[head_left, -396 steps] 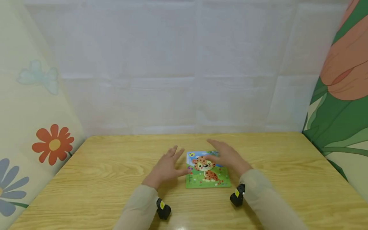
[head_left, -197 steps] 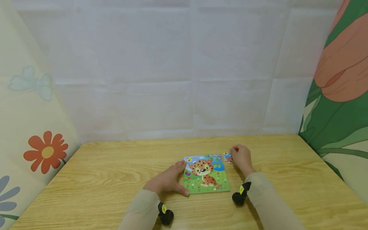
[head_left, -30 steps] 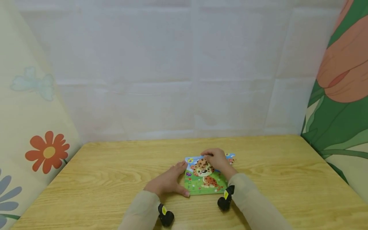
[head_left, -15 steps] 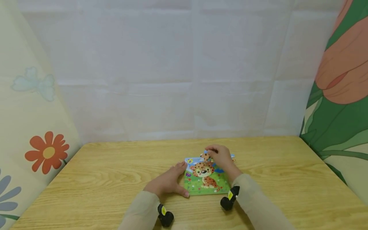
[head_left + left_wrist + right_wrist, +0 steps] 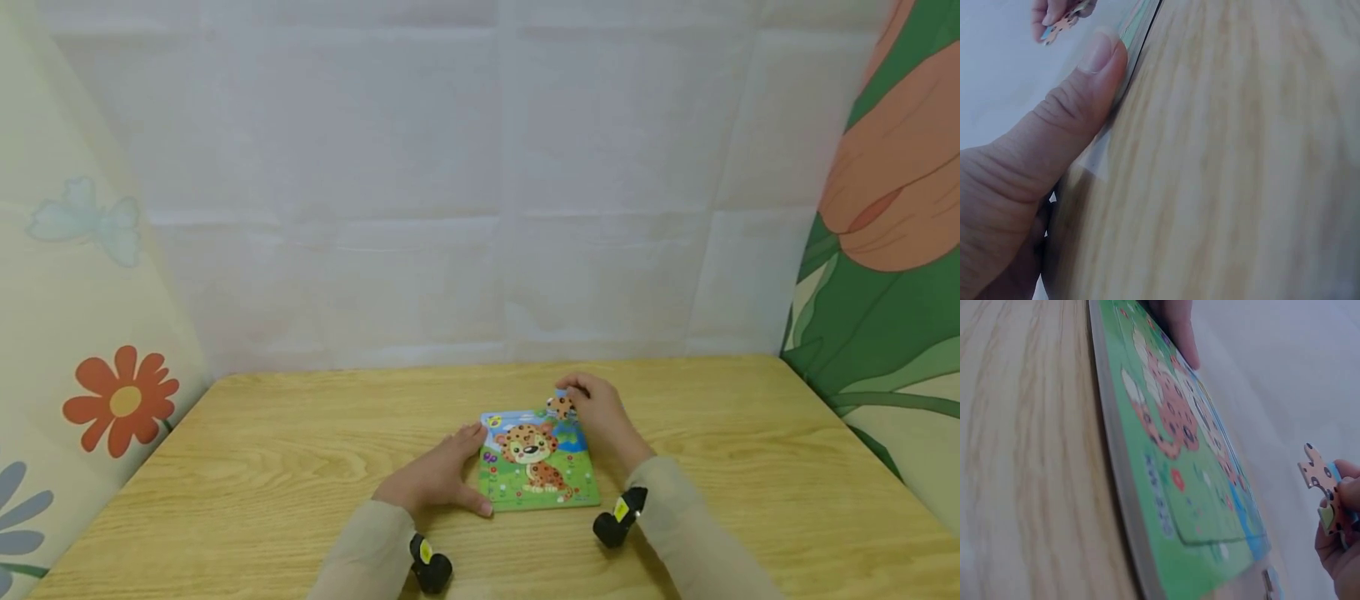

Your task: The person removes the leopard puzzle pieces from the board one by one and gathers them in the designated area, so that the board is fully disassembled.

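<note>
A flat jigsaw puzzle board [image 5: 510,493] with a cartoon leopard on green grass lies on the table. My left hand [image 5: 435,473] rests along its left side, fingers by the upper left corner. The thumb [image 5: 1085,81] lies straight against the board's edge in the left wrist view. My right hand [image 5: 602,421] pinches a spotted orange puzzle piece [image 5: 1317,475] with a bit of blue, between thumb and fingers. It holds this piece above the board's upper right corner. Another puzzle piece [image 5: 1270,584] shows partly beside the board; in the head view my right hand hides it.
The wood-grain table [image 5: 300,433] runs back to a white cloth backdrop [image 5: 375,250]. Painted panels with a red flower [image 5: 123,400] and a large tulip [image 5: 885,167] flank it. A black wrist camera [image 5: 617,518] sits by each sleeve cuff.
A second ago my right hand was over the board's top edge. It has lifted the spotted piece up from there and carried it right. My left hand stays in place.
</note>
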Demonstrator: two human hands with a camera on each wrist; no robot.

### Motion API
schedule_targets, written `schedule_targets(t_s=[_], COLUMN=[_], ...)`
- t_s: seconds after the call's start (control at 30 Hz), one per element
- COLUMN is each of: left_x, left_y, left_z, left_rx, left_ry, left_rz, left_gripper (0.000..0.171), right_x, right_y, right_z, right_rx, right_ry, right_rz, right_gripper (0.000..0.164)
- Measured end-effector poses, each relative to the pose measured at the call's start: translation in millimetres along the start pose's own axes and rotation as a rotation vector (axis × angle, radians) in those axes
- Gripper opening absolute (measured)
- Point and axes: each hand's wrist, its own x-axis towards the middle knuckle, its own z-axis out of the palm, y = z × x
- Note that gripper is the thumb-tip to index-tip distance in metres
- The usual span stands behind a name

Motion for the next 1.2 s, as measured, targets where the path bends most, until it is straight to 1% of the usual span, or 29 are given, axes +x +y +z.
schedule_targets(t_s=[0.1, 0.23, 0.4, 0.73, 0.83, 1.0, 1.2], left_x=[-0.3, -0.8, -1.4, -2.9, -2.3, -2.3, -1.5], left_y=[-0.5, -1.4, -1.1, 0.2, 0.3, 0.8, 1.1], left_z=[-0.4, -0.7, -1.0, -1.0, -0.9, -1.0, -1.9], left_rx=[-0.003, 0.007, -0.001, -0.003, 0.003, 0.009, 0.026], left_ry=[0.001, 0.005, 0.005, 0.013, 0.012, 0.011, 0.005], left_rz=[-0.009, -0.015, -0.022, -0.022, -0.023, -0.023, -0.009], left_gripper=[0.115, 0.115, 0.115, 0.115, 0.114, 0.115, 0.114], right_x=[0, 0, 0, 2, 2, 4, 4], right_y=[2, 6, 12, 21, 26, 34, 42], right_z=[-7, -15, -25, -46, -52, -60, -70], right_rx=[-0.054, -0.09, -0.072, -0.186, -0.197, -0.176, -0.142], right_ry=[-0.013, -0.017, -0.029, -0.002, 0.01, 0.024, 0.044], right_rz=[-0.009, -0.02, -0.009, -0.07, -0.082, -0.084, -0.05], right_gripper=[0.025, 0.025, 0.026, 0.025, 0.024, 0.023, 0.025])
